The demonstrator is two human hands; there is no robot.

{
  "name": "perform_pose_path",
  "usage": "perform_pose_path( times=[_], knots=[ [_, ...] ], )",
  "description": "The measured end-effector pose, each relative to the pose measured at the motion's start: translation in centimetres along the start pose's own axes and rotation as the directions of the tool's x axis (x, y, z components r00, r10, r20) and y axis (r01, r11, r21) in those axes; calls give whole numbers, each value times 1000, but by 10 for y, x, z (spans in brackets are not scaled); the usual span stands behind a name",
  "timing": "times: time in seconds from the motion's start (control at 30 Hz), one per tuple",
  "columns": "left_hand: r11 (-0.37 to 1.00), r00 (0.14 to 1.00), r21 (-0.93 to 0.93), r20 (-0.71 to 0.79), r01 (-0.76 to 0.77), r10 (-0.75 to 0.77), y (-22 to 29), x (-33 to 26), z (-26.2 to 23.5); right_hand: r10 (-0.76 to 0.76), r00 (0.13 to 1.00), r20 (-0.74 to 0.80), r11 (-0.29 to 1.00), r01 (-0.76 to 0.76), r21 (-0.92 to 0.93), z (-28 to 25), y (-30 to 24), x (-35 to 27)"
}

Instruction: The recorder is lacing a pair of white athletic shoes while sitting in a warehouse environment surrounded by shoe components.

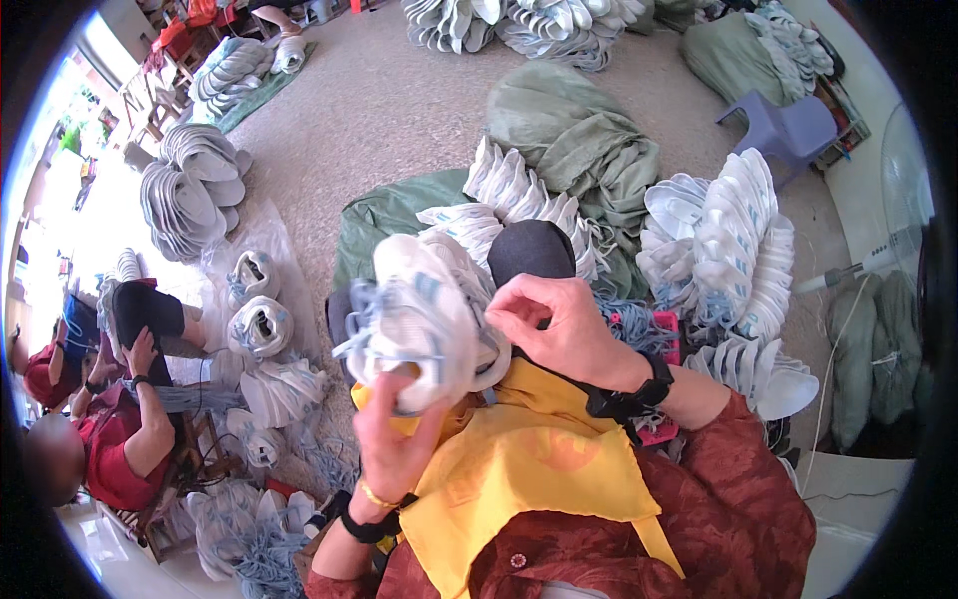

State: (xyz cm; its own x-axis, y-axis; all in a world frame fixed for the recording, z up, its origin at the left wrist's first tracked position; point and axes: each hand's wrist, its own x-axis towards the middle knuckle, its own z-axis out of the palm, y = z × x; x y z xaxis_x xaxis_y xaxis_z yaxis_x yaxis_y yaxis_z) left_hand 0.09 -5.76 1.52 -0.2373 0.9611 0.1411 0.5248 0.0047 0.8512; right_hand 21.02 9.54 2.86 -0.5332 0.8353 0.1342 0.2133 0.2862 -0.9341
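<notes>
My left hand (pixel 392 444) grips a white shoe (pixel 424 309) with pale blue laces and trim from below, above my lap. The shoe is smeared by motion. A second white shoe or upper shows partly behind it. My right hand (pixel 564 329) is just to the right, its thumb and fingers pressed together in a pinch. Whatever may be between those fingertips is too small to make out. Under both hands a yellow apron (pixel 529 449) covers my lap, and my dark knee (pixel 532 250) shows beyond the right hand.
Stacked white uppers (pixel 733 240) stand at the right, near a pink basket (pixel 667 334) and a purple stool (pixel 778 125). Ahead lies a green sack (pixel 559 120). At the left a person in red (pixel 125 439) sits among more shoes (pixel 261 326) and pale soles (pixel 190 190).
</notes>
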Motion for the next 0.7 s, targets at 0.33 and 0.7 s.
perform_pose_path(
  times=[0.33, 0.7],
  knots=[
    [985, 995, -168, -80, 49, -63, -7, -3, -13, -264, 830, 492, 853, 439, -282, 11, 58, -34],
    [997, 986, 29, 156, -68, 62, 5, 11, 6, -368, 841, 397, 869, 463, -176, 2, 50, -7]
  ],
)
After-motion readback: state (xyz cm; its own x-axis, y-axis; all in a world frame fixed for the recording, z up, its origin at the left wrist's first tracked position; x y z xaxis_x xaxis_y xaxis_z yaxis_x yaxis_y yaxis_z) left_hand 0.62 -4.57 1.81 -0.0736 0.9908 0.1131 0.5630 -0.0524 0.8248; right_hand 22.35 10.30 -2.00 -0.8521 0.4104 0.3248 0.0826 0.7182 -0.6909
